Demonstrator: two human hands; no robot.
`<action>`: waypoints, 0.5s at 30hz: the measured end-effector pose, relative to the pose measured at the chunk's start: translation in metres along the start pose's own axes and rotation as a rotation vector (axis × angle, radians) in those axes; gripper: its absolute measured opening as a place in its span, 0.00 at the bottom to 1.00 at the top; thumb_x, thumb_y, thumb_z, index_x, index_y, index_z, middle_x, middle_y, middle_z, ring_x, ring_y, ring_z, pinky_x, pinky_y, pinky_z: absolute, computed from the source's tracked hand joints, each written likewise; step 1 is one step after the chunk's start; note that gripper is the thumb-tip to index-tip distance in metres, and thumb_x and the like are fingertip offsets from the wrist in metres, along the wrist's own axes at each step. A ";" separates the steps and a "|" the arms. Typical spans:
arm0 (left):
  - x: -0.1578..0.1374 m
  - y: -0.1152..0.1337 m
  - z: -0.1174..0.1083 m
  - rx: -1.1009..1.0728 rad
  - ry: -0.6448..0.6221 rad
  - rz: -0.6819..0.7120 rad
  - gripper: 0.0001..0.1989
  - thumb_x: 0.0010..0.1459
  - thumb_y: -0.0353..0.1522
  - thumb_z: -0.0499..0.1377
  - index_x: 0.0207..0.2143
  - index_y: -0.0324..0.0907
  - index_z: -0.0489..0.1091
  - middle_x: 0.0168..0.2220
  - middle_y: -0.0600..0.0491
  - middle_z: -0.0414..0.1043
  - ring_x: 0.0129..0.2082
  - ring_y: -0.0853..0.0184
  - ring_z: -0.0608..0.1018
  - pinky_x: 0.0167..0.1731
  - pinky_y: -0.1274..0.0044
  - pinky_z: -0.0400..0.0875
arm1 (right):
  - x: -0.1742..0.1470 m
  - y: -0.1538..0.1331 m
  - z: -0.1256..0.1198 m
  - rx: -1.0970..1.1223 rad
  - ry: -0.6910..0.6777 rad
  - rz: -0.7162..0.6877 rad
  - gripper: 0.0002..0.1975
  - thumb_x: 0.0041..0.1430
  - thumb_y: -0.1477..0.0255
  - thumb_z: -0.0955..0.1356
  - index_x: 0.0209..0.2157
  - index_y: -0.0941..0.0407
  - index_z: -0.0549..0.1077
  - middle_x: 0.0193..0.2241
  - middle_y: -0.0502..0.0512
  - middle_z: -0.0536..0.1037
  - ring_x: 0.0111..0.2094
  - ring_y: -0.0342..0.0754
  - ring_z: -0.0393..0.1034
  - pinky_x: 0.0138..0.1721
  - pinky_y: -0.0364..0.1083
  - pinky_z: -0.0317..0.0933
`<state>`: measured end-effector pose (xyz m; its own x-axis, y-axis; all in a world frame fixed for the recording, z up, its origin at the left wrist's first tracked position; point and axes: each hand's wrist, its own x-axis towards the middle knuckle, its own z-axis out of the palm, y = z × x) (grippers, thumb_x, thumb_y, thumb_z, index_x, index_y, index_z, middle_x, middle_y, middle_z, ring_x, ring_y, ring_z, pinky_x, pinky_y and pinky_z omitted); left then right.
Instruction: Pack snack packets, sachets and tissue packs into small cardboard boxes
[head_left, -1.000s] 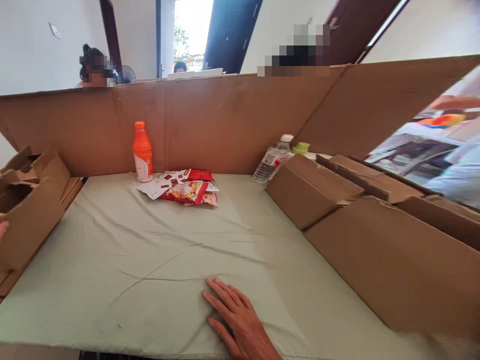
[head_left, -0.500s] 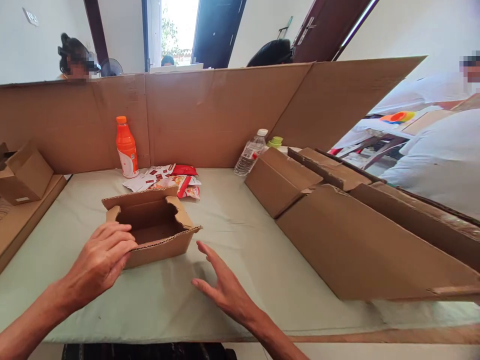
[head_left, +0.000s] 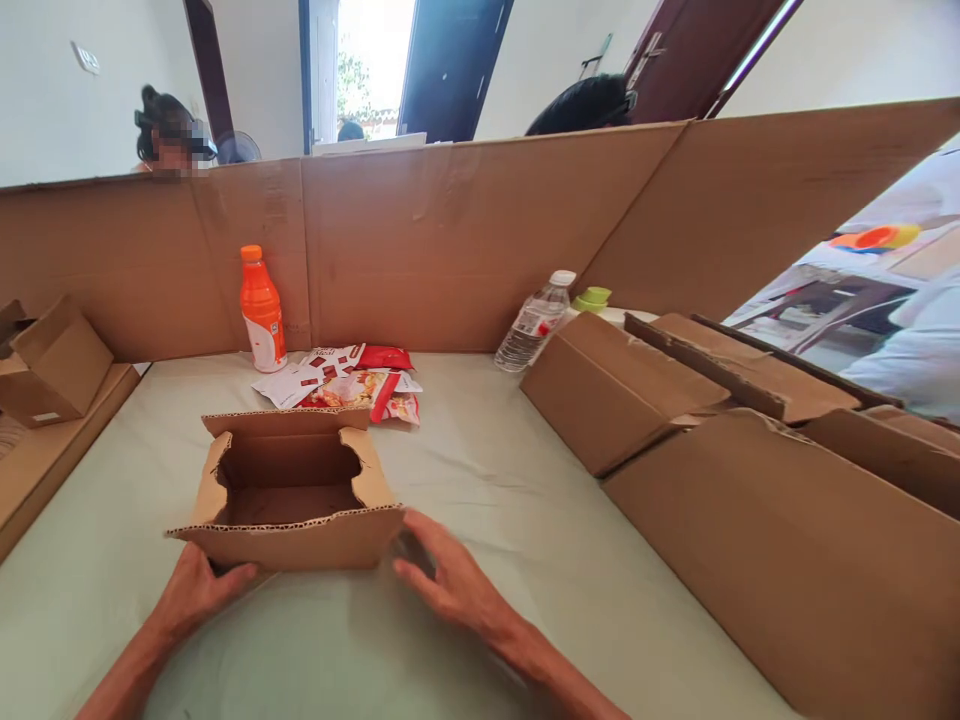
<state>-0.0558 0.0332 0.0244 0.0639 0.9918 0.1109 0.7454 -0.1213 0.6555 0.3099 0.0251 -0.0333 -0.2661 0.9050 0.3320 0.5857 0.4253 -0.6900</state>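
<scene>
A small open-topped cardboard box (head_left: 300,545) stands on the pale green cloth with its front and back flaps folded outward. Nothing shows inside the part of it I can see. At its lower left corner is my left hand (head_left: 199,590), closed on the box, thumb along the front wall and the other fingers mostly hidden under the flap and at the side. By the right front corner, my right hand (head_left: 446,575) is open, thumb and forefinger apart, fingertips at or very near the box. Just behind the box lie several red and white food packets (head_left: 349,385).
An orange bottle (head_left: 262,310) stands by the cardboard partition (head_left: 450,240); a clear water bottle (head_left: 534,320) leans at the right, near a green item (head_left: 592,298). Large cardboard boxes (head_left: 780,530) line the right side. Another box (head_left: 64,365) sits far left. People are beyond the partition.
My left hand has moved from the front flap down to the lower left corner. The box has turned, its front edge now nearly level. My right hand has come nearer its right corner.
</scene>
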 end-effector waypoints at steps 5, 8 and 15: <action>-0.002 -0.017 0.016 0.007 0.066 -0.039 0.27 0.48 0.55 0.61 0.39 0.43 0.76 0.35 0.45 0.81 0.42 0.44 0.82 0.51 0.50 0.75 | 0.068 0.030 -0.047 -0.322 0.123 -0.033 0.28 0.65 0.69 0.64 0.66 0.53 0.65 0.62 0.63 0.71 0.62 0.57 0.67 0.60 0.61 0.64; -0.009 -0.023 0.023 0.011 0.108 -0.044 0.27 0.49 0.53 0.62 0.44 0.44 0.76 0.34 0.46 0.81 0.45 0.45 0.82 0.54 0.53 0.75 | 0.133 0.036 -0.045 -0.540 0.086 -0.053 0.34 0.58 0.77 0.66 0.67 0.57 0.63 0.67 0.67 0.65 0.66 0.62 0.60 0.59 0.61 0.63; -0.009 -0.019 0.019 0.027 0.059 -0.045 0.28 0.53 0.52 0.61 0.49 0.44 0.74 0.38 0.46 0.82 0.48 0.45 0.81 0.55 0.52 0.73 | 0.204 0.030 -0.029 -0.610 -0.014 -0.060 0.23 0.61 0.81 0.63 0.56 0.56 0.76 0.60 0.62 0.74 0.62 0.58 0.66 0.55 0.57 0.60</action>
<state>-0.0581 0.0270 -0.0030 -0.0089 0.9920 0.1262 0.7641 -0.0747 0.6408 0.2954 0.2225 0.0320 -0.3197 0.8814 0.3479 0.9011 0.3962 -0.1759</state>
